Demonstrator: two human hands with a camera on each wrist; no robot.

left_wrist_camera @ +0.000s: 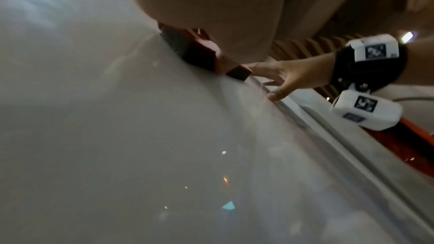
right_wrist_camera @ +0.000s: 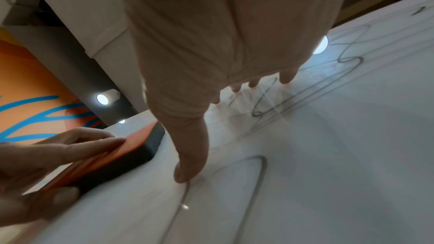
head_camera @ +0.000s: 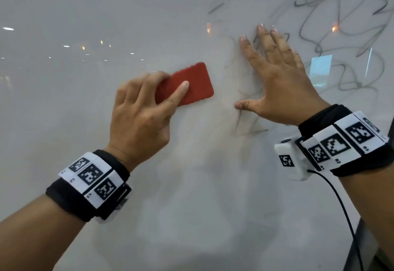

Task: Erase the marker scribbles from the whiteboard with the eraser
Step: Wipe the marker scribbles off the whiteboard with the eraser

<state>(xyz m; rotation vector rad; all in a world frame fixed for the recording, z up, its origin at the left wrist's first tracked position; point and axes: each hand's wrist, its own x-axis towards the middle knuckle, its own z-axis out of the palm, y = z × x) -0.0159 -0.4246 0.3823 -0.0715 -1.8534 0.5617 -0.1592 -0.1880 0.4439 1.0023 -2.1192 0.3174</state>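
A red eraser (head_camera: 188,83) with a dark felt underside (right_wrist_camera: 126,162) lies flat against the whiteboard (head_camera: 85,15). My left hand (head_camera: 140,113) grips it from the left, index finger stretched along its back and thumb on its lower edge. To its right my right hand (head_camera: 277,74) presses flat on the board with fingers spread. Grey marker scribbles (head_camera: 341,25) cover the board's upper right and run under and below the right hand (right_wrist_camera: 258,164). In the left wrist view the eraser (left_wrist_camera: 199,51) peeks out beneath the palm, with the right hand (left_wrist_camera: 288,75) beyond it.
Faint smeared marker traces (head_camera: 251,125) sit just below my right thumb. The board's right edge and frame (head_camera: 366,238) run down the lower right corner, with a black cable (head_camera: 345,206) hanging from my right wristband. Ceiling lights reflect in the glossy surface.
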